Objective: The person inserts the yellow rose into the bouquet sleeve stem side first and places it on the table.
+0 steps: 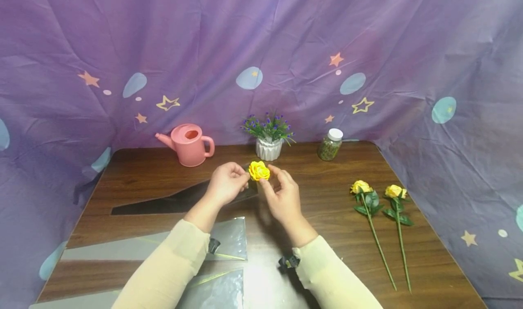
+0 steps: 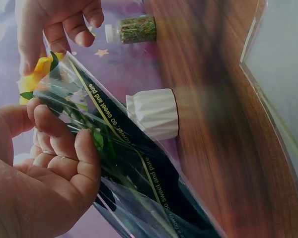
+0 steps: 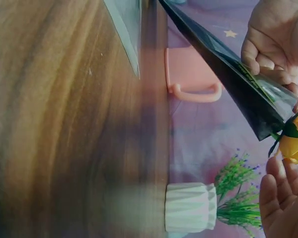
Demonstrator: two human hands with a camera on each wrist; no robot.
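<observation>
A yellow rose [image 1: 259,171] pokes out of the wide mouth of a long flower sleeve [image 1: 163,204], clear on one face and black on the other. Through the clear film in the left wrist view, its green stem and leaves [image 2: 107,144] show beside gold lettering. My left hand [image 1: 226,184] pinches the sleeve's edge just below the bloom, fingers curled. On the bloom's other side, my right hand [image 1: 283,197] holds the petals between thumb and forefinger. The right wrist view has the sleeve [image 3: 228,79] slanting down to the bloom.
Two more yellow roses [image 1: 369,222] lie at the right. Flat clear sleeves [image 1: 229,238] lie at the front left. Along the back stand a pink watering can [image 1: 189,147], a white pot [image 1: 268,150] of purple flowers and a white-lidded jar [image 1: 330,146]. Purple cloth hangs behind.
</observation>
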